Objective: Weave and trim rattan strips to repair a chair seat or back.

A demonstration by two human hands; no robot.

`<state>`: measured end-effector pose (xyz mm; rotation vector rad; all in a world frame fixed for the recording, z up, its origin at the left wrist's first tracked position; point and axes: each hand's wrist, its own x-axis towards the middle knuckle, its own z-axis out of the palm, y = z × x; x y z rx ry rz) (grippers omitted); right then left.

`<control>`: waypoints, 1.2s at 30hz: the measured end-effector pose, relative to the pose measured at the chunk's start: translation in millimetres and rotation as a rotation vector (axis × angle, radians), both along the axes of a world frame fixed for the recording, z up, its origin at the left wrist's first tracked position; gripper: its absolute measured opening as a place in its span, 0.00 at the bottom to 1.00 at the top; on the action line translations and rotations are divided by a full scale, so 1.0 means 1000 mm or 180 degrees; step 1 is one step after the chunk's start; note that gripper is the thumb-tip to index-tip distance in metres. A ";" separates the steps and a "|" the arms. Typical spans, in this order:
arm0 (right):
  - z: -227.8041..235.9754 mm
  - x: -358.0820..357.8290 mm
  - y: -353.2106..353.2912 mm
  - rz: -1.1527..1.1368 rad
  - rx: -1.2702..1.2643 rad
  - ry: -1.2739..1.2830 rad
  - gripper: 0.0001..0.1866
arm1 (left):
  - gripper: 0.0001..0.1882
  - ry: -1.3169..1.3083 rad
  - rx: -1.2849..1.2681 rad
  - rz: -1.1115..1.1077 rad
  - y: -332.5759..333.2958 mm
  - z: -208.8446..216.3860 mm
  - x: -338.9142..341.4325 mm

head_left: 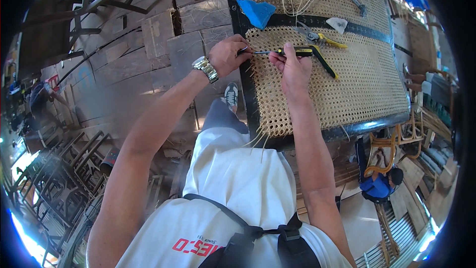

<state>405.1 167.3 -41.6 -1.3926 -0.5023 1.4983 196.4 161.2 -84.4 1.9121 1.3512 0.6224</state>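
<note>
Right hand (293, 67) grips a screwdriver (290, 52); left hand (226, 54) pinches its tip over woven cane panel (362, 84).

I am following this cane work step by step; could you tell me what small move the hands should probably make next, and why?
Probably push the black-and-yellow tool a little further left under the cane strand at the black frame edge. The right hand holds its handle, its metal tip meets the left hand there, and the woven cane panel ends there.
</note>
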 end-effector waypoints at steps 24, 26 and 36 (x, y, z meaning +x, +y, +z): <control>0.021 0.001 -0.010 0.1061 0.0582 -0.1287 0.12 | 0.07 -0.0080 -0.0157 -0.0260 0.002 0.005 -0.003; 0.021 -0.003 -0.009 0.0989 0.0913 -0.1398 0.14 | 0.08 -0.0232 -0.0095 -0.0304 0.002 0.001 -0.004; 0.046 -0.038 0.011 0.2800 0.2315 -0.3054 0.15 | 0.09 -0.0903 -0.0197 -0.0059 0.003 -0.020 -0.009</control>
